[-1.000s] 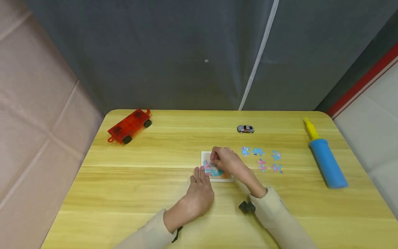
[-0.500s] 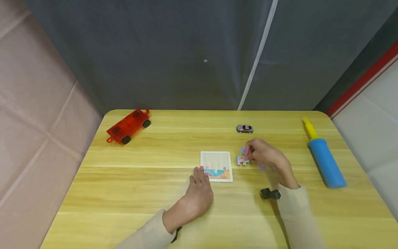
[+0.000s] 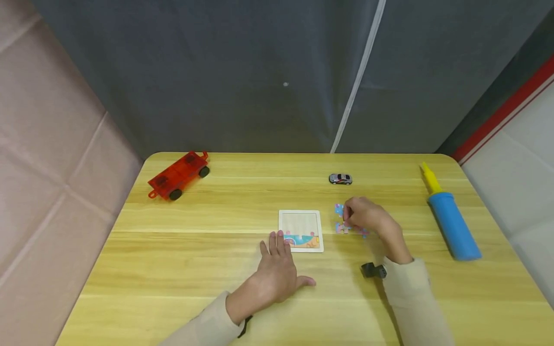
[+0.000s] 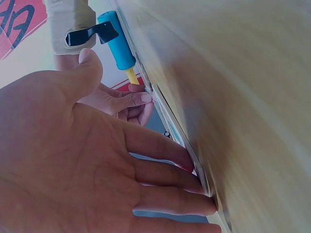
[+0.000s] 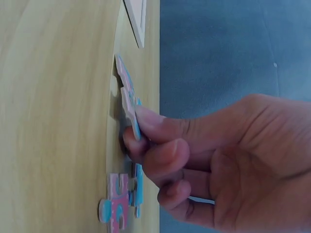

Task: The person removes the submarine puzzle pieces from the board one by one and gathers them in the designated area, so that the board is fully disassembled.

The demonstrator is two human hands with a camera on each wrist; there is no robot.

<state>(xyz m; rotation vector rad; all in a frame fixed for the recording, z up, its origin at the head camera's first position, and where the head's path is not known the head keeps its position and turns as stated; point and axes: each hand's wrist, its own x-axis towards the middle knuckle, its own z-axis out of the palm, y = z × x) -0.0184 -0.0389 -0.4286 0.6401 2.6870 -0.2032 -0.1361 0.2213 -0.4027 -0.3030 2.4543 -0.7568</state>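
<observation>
My right hand [image 3: 370, 216] pinches a pink-and-blue jigsaw piece [image 5: 127, 99] between thumb and forefinger, the piece tilted close over the table among loose jigsaw pieces. One blue loose piece [image 3: 339, 209] lies just beyond it, and a pink one [image 5: 118, 201] shows below the fingers in the right wrist view. The other loose pieces are partly hidden by this hand. My left hand [image 3: 277, 276] lies with fingers straight and thumb spread, fingertips on the lower left corner of a white puzzle tray [image 3: 321, 230]. A beach-coloured strip of fitted pieces [image 3: 305, 241] fills the tray's bottom; bare backing shows above.
A red toy wagon [image 3: 179, 175] stands at the back left of the wooden table [image 3: 173, 269]. A small grey toy car [image 3: 340, 179] is behind the loose pieces. To the right lies a blue hand pump [image 3: 454, 226] with a yellow nozzle. A dark curtain [image 3: 238, 86] hangs behind the table.
My right hand has moved right from over the tray to the loose pieces, carrying the jigsaw piece. My left thumb has spread outward; its fingertips stay at the tray's corner.
</observation>
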